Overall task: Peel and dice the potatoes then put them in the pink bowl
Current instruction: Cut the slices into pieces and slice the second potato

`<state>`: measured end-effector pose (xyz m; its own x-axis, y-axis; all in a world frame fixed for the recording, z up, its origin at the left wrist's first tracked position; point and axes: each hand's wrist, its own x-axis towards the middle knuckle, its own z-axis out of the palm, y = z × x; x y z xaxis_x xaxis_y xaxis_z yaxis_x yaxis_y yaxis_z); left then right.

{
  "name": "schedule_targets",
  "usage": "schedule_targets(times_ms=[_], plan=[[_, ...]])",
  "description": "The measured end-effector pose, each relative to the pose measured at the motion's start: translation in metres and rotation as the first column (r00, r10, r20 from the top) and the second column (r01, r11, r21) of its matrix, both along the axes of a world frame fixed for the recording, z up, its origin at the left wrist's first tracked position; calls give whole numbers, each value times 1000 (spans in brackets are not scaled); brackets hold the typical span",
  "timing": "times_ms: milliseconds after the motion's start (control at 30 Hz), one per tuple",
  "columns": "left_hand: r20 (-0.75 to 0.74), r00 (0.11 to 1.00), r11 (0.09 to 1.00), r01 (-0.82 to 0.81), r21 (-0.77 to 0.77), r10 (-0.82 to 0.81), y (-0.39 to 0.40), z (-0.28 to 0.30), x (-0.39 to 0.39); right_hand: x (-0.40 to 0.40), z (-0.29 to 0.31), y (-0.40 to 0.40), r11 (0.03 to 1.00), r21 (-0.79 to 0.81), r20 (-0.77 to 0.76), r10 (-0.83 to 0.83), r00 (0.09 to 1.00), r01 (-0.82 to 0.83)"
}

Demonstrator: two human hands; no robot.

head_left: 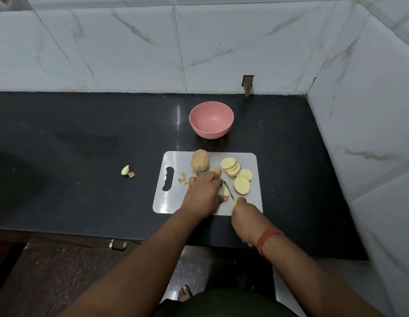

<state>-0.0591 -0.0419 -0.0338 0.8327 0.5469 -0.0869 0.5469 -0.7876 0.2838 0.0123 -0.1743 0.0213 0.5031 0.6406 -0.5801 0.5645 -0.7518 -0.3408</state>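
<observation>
Cutting potato on the board

The right hand (pixel 243 216) grips a knife (pixel 228 191); the left hand (pixel 204 193) presses a potato piece (pixel 225 191) on the white board (pixel 173 202). Round slices (pixel 236 173) and a whole potato (pixel 199 160) lie beyond, then the pink bowl (pixel 211 120) on the black counter (pixel 84 145) by the tiled wall (pixel 130 46).

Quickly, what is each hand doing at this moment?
Left hand: fingers pressed down on a potato piece on the cutting board.
Right hand: grips the knife, cutting that piece.
</observation>
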Motion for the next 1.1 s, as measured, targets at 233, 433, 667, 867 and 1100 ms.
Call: schedule_targets(times_ms=[233, 433, 667, 867, 1100], plan=[[-9, 1000, 1000, -4, 2, 4, 0, -1, 1, 0, 3, 6, 1000, -6, -55, 22, 998, -22], [-25, 999, 999, -23, 24, 24, 1, 0, 3, -2, 4, 12, 1000, 13, -95, 8, 995, -6], [-25, 999, 998, -43, 39, 44, -1, -2, 2, -1, 0, 11, 1000, 5, -73, 3, 997, -3], [-29, 998, 997, -53, 51, 54, -2, -2, 2, -3, 1, 3, 983, -168, -99, 63, 993, -80], [-25, 998, 996, -59, 63, 61, -4, -2, 2, 1, 0, -11, 972, -85, 26, 222, 975, -219]])
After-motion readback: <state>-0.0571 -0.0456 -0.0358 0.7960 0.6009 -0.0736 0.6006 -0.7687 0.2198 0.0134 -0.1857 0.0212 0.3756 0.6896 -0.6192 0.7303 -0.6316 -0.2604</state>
